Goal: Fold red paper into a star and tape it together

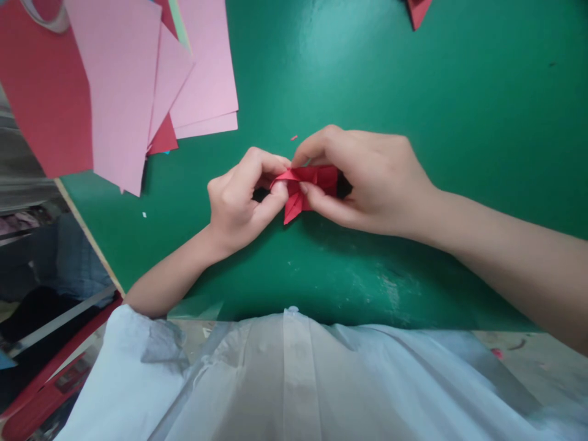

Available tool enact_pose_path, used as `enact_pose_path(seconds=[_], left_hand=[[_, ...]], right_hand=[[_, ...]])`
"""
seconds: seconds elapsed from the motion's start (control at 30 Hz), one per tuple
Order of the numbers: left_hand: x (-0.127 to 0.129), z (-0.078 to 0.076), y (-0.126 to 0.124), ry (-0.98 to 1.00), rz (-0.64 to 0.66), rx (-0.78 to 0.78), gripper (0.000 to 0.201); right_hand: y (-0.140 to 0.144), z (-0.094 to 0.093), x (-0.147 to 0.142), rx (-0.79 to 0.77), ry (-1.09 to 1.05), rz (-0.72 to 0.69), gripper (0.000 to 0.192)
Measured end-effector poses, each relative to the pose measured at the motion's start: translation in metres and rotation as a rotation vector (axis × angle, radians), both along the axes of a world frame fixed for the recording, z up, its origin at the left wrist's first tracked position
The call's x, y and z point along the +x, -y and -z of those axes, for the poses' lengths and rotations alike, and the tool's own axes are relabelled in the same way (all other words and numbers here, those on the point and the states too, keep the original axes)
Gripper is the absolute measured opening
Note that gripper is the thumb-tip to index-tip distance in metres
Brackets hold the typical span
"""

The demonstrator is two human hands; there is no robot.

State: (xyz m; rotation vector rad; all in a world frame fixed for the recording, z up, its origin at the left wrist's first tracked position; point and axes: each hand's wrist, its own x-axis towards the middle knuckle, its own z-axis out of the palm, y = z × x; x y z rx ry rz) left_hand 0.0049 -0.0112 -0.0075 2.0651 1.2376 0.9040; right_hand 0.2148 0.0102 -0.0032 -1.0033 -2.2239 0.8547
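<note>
Both my hands meet over the middle of a green table [413, 79], holding a small folded red paper piece [307, 184] just above its surface. My left hand [241, 199] pinches the left end of the paper between thumb and forefinger. My right hand [367, 184] grips the right part, its thumb under the fold and its fingers over the top. A pointed flap of the paper hangs down between the hands. Much of the paper's right side is hidden by my right fingers.
A loose stack of pink sheets [124, 79] lies over red sheets [41, 92] at the table's far left corner. Another red paper piece [418, 11] pokes in at the top edge. Tiny paper scraps [294, 138] dot the table. The left table edge [87, 233] runs diagonally.
</note>
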Motion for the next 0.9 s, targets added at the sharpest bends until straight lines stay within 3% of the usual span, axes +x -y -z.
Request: enact_pose_path(seconds=[0.33, 0.73, 0.9], left_hand=[[0.0004, 0.0012, -0.0035, 0.103, -0.014, -0.036, 0.015], [0.0043, 0.0021, -0.0057, 0.249, -0.013, -0.091, 0.004], [0.0039, 0.0005, -0.0055, 0.290, -0.010, -0.084, 0.013]], right_hand=[[-0.0034, -0.0055, 0.0032, -0.116, -0.084, 0.010, 0.009], [-0.0079, -0.0094, 0.0032, -0.170, -0.112, 0.014, 0.012], [-0.0069, -0.0085, 0.0027, -0.199, -0.096, 0.035, 0.015]])
